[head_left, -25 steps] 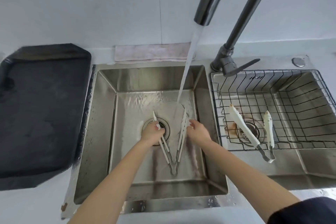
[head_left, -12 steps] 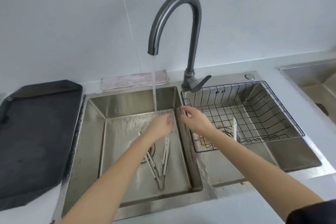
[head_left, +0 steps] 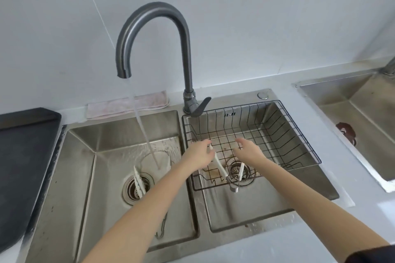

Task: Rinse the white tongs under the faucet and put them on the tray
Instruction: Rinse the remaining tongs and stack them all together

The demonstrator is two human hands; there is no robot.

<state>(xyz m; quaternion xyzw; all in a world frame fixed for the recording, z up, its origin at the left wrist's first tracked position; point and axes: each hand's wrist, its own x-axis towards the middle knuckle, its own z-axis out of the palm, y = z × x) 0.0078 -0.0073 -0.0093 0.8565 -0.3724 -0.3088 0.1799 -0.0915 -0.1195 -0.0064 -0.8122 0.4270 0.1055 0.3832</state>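
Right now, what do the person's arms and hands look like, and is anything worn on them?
Both forearms are bare, and neither the left hand nor the right hand shows a glove, ring or watch. The only clothing in view is the edge of a dark sleeve on the right arm, at the lower right corner of the picture.

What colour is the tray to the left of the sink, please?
The tray is black, seen in the head view.

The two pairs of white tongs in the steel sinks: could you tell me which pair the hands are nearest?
The white tongs in the black wire basket, right basin, just below the left hand.
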